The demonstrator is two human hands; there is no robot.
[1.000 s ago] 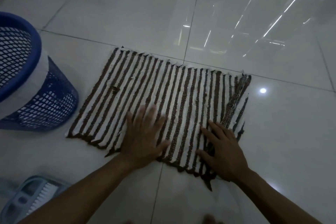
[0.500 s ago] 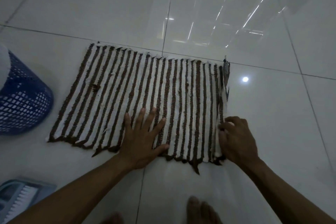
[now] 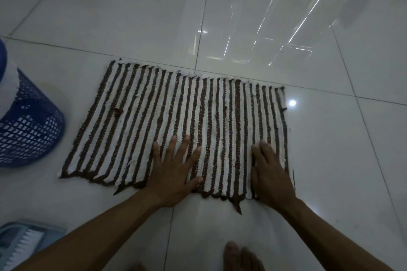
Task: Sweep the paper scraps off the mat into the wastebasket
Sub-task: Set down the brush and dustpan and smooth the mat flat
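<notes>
While both hands lie on the mat (image 3: 176,116), I log the scene as follows.

The mat, woven in brown and white stripes, is spread flat on the glossy white tiled floor (image 3: 132,17) at the centre of the frame. Its fringed near edge runs across the lower middle. A small dark tuft (image 3: 117,112) sits on the left part of the mat. Whether the pale flecks among the white stripes are paper or loose weave, I cannot tell.

The left hand (image 3: 174,171) rests palm down on the near edge of the mat, slightly right of its middle. Its fingers are straight and spread, and it grasps nothing. The right hand (image 3: 272,174) rests palm down at the lower right part of the mat, just inside its right edge. Its fingers are straight and close together, and it likewise grasps nothing.

The wastebasket (image 3: 28,130), blue mesh with a white band near its top, stands at the left edge of the frame and is partly cut off. It is near the mat's left side but apart from it.

In the lower left corner lies a pale blue dustpan (image 3: 11,233) with a white-bristled brush (image 3: 25,246) in it.

At the bottom centre, the toes of a bare foot (image 3: 240,257) show on the floor.
</notes>
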